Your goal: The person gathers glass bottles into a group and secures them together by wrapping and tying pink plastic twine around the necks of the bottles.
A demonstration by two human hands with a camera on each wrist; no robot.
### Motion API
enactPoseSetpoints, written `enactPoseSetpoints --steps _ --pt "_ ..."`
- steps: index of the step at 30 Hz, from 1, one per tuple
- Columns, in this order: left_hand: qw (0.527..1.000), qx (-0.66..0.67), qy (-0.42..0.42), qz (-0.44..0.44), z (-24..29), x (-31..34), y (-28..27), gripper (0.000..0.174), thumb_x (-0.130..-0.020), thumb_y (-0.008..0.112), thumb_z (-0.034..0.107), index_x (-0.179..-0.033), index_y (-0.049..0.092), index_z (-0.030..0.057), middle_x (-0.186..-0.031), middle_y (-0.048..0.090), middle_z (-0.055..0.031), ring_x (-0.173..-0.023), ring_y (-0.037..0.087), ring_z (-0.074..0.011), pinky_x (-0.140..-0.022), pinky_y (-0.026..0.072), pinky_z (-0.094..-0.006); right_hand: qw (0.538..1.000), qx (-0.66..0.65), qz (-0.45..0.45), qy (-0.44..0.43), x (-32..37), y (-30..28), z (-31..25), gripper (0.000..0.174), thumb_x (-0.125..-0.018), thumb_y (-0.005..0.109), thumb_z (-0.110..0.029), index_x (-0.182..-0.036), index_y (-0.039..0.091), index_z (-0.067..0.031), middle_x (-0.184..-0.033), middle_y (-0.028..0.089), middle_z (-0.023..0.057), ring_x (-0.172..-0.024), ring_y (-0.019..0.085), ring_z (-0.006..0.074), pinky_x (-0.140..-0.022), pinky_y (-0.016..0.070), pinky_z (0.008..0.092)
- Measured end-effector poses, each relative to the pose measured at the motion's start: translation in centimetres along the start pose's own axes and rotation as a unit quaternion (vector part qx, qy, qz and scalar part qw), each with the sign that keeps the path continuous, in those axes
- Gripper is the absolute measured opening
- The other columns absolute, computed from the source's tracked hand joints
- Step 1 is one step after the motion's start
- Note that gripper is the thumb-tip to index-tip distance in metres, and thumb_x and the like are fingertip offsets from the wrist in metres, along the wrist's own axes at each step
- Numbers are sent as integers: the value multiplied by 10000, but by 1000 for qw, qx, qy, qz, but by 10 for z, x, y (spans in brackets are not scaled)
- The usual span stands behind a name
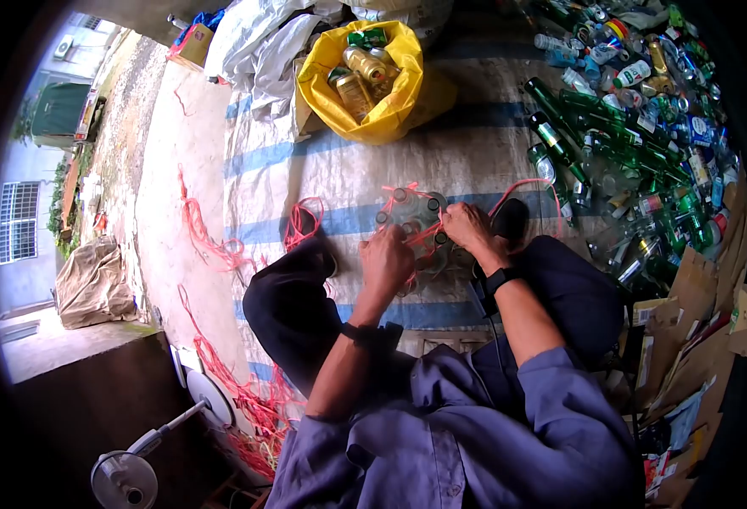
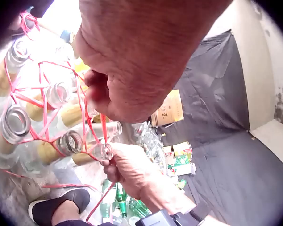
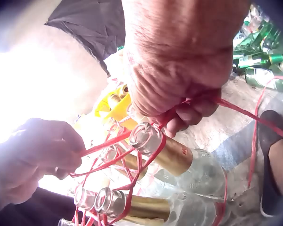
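Observation:
Between the feet stands a cluster of clear glass bottles (image 3: pixel 203 165) with gold neck labels, upright and close together. Pink plastic twine (image 3: pixel 245 114) loops round their necks and criss-crosses between them. My left hand (image 1: pixel 388 257), at the near left of the cluster, pinches a strand that runs taut to the other side. My right hand (image 1: pixel 468 227) grips the twine beside a bottle mouth (image 3: pixel 145 137) at the right of the cluster, its fingers curled. A loose tail leads from it past the right shoe (image 3: pixel 273 165). In the left wrist view, the left fingertips are partly hidden behind the hand.
A yellow sack (image 1: pixel 327 97) of cans stands ahead on the striped sheet (image 1: pixel 263 157). Green and clear bottles (image 1: pixel 611 127) are heaped at the right, above stacked cardboard (image 1: pixel 687 297). Loose pink twine (image 1: pixel 221 365) lies at the left, near a white pedestal fan (image 1: pixel 123 479).

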State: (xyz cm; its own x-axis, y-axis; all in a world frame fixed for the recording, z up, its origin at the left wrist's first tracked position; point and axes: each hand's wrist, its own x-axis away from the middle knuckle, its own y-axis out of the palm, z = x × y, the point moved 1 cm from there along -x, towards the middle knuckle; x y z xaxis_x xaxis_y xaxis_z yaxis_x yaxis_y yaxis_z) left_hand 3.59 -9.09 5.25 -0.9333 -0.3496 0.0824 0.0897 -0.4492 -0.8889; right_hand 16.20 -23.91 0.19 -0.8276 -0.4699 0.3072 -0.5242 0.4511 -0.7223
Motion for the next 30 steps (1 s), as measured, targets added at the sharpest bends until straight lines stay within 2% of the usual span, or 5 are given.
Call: enactPoseSetpoints --steps 14,21,24,26,30 --pt "994 73 -37 66 -17 -20 5 92 -882 523 147 -868 567 68 -782 637 -246 -741 615 -467 -651 451 -566 995 -60 75 15 1 13 14 356 -788 630 -310 -711 647 37 -727 609 276 -747 637 450 -651 496 485" --pt "996 -72 -43 -14 -18 -27 11 128 -884 558 241 -909 575 116 -732 662 -198 -704 644 -423 -615 468 -538 992 -104 25 62 2 4 28 371 -762 644 -347 -790 695 19 -747 637 278 -715 675 412 -656 517 460" --pt "996 -68 -41 -28 -19 -23 9 124 -887 556 247 -929 579 133 -745 671 -190 -718 652 -418 -631 469 -546 987 -154 5 32 4 16 40 371 -766 661 -343 -737 698 25 -648 643 218 -607 664 310 -585 491 412" --pt "997 -62 -36 -42 -20 -21 5 120 -887 553 243 -939 582 139 -752 674 -188 -726 655 -419 -644 468 -553 933 -340 73 94 13 18 36 362 -777 679 -336 -657 690 6 -559 610 111 -527 597 210 -531 449 376" --pt "998 -39 -24 -48 -24 -17 0 177 -878 558 220 -1033 617 157 -797 685 -188 -752 660 -421 -664 473 -553 888 -432 44 153 20 0 51 325 -784 732 -297 -656 666 -5 -571 578 2 -474 505 125 -454 379 342"
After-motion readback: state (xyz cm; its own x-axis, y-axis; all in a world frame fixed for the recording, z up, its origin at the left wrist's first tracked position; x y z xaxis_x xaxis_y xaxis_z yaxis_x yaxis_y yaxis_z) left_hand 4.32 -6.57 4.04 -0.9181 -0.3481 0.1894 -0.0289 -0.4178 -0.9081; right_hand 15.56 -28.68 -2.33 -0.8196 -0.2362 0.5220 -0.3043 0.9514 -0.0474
